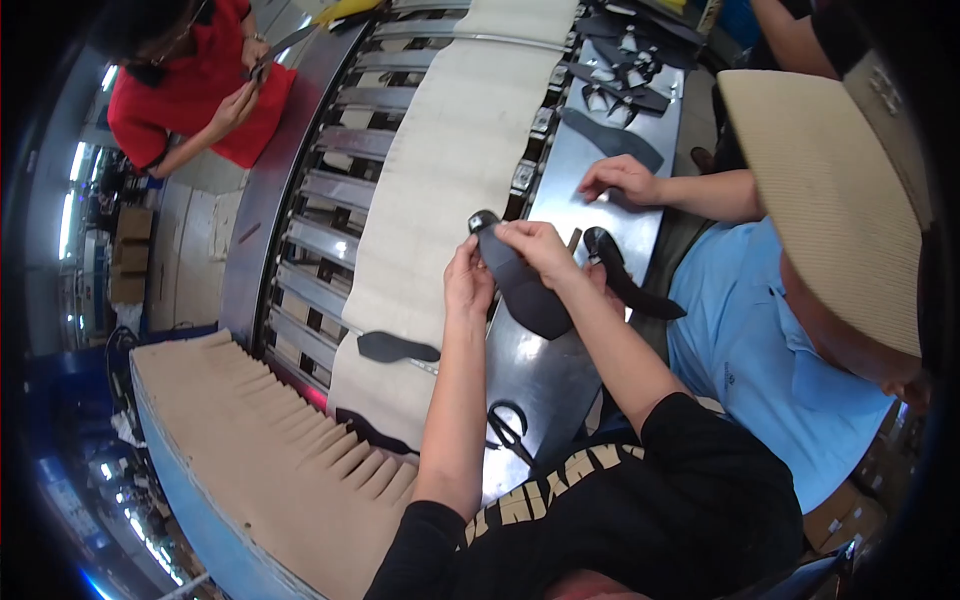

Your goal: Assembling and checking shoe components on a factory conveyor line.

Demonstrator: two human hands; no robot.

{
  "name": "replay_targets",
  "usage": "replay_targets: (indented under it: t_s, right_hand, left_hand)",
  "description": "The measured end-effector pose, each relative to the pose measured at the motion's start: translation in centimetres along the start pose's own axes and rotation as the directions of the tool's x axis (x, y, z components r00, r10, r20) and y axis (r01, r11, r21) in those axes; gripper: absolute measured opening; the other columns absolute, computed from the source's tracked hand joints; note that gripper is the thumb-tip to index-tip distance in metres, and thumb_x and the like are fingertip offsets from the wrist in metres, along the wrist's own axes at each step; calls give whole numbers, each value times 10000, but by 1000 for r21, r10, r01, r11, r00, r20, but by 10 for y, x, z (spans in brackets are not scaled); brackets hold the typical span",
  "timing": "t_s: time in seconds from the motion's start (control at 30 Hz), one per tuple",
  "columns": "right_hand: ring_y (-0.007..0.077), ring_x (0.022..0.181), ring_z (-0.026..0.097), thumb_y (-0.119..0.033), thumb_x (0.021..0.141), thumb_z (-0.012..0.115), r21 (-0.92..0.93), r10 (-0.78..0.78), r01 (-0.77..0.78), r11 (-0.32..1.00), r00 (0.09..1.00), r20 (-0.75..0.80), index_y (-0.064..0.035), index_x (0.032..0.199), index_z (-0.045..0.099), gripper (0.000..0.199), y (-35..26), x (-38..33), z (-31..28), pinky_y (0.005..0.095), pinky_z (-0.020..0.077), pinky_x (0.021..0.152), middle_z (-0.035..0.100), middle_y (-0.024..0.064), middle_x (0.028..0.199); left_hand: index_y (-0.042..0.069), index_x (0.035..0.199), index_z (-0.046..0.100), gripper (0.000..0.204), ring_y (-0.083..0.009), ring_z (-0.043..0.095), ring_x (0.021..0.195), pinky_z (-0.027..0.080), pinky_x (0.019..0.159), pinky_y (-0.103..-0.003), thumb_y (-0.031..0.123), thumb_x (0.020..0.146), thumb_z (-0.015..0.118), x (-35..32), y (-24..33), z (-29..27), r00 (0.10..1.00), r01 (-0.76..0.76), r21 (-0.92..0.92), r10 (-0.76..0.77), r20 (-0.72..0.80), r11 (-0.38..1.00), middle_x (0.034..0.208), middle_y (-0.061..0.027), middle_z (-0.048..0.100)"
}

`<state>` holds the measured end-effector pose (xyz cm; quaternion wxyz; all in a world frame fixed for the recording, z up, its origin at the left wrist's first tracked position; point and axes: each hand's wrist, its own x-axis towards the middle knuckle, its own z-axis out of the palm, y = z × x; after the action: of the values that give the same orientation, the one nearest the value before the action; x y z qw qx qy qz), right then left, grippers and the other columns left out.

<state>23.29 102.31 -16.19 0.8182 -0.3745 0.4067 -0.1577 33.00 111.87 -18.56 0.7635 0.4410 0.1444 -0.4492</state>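
Observation:
Both of my hands hold one dark grey shoe insole [522, 290] above the edge between the cream belt and the metal bench. My left hand [468, 283] grips its left edge, fingers closed. The fingers of my right hand [538, 250] pinch it near the narrow end, where a shiny black heel-shaped part [483, 219] shows. Its wide end hangs toward me over the bench. Black-handled scissors [511, 434] lie on the bench below my hands. Another dark insole [397, 348] rests flat on the belt, left of my left forearm.
The cream belt [450, 130] runs away over metal slats [330, 190]. At right, a person in a light blue shirt [770, 340] and wide straw hat handles a curved black sole [630, 280]. Dark soles [625, 80] pile at the far bench. A person in red [195, 85] works far left.

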Motion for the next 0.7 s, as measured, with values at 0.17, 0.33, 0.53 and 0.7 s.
replay_targets:
  t_s: [0.17, 0.33, 0.53, 0.7]
  right_hand:
    - [53, 594, 568, -195, 878, 668, 84, 25, -34, 996, 993, 114, -29, 946, 693, 181, -10, 9, -19, 184, 423, 507, 643, -9, 749]
    - [105, 722, 624, -109, 882, 638, 66, -120, 115, 991, 989, 84, 32, 1041, 671, 216, -14, 14, -28, 226, 501, 638, 674, 53, 851]
    - [113, 747, 630, -69, 880, 634, 26, -122, 122, 992, 992, -6, 55, 1020, 669, 191, -14, 12, -30, 226, 512, 666, 678, 77, 895]
    - [108, 723, 615, -90, 889, 626, 106, -88, 93, 990, 995, -49, 53, 1045, 666, 216, -10, 10, -45, 228, 501, 664, 676, 67, 874]
  left_hand:
    - [-7, 1014, 615, 152, -104, 559, 732, 486, 718, -259, 72, 887, 585, -2, 5, 10, 980, 23, -17, -19, 197, 1000, 830, -27, 627]
    - [-71, 1212, 544, 354, -85, 559, 767, 492, 788, -242, 10, 867, 557, 1, 1, 23, 952, -4, 45, -10, 305, 999, 945, -38, 625]
    - [-74, 1260, 504, 411, -61, 525, 759, 458, 736, -199, 22, 862, 542, 7, -9, 18, 956, -10, 69, -11, 293, 998, 1019, -28, 620]
    - [-25, 1175, 582, 325, -90, 580, 712, 499, 674, -227, 11, 854, 621, 3, -21, 33, 974, -7, 67, -8, 228, 998, 870, -17, 639]
